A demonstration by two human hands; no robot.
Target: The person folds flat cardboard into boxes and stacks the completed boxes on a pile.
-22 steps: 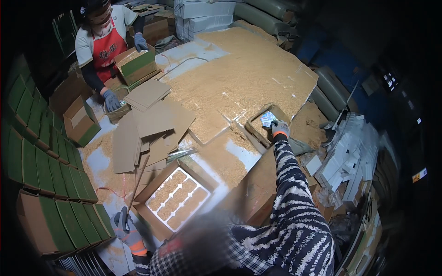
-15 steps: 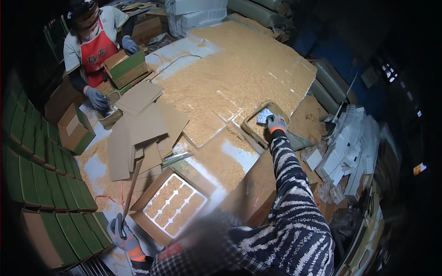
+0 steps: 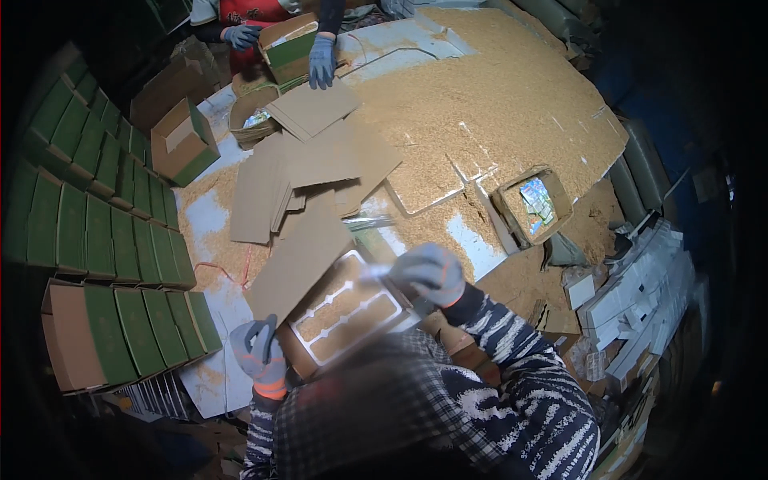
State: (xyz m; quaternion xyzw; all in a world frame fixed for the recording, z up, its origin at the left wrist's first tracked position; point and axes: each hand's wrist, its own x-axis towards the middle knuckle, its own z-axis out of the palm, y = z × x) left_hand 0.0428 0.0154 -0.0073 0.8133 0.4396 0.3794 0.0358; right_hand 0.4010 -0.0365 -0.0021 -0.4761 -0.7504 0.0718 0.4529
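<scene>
My left hand point(image 3: 258, 356), in a grey glove with an orange cuff, is closed on the lower corner of a flat brown cardboard sheet point(image 3: 300, 252). The sheet slants over the left part of an open carton point(image 3: 300, 352). Inside that carton a white divider frame point(image 3: 362, 342) surrounds sawdust-like filling. Above the carton's right side is my right hand point(image 3: 430, 274), smeared by motion, its fingers bent together. A small pale packet point(image 3: 376, 273), also blurred, sticks out from its fingertips.
A small box point(image 3: 500, 200) at the right holds several blue-and-white packets point(image 3: 537, 202). Loose cardboard sheets point(image 3: 320, 156) lie ahead on the sawdust-covered table point(image 3: 520, 104). Green cartons point(image 3: 88, 248) are stacked left. Across the table, a co-worker's gloved hands point(image 3: 322, 62) handle a green-and-brown carton point(image 3: 290, 52).
My right hand has come back from the packet box to above the carton, carrying a packet. My left hand has brought the cardboard sheet over the carton. The view has shifted.
</scene>
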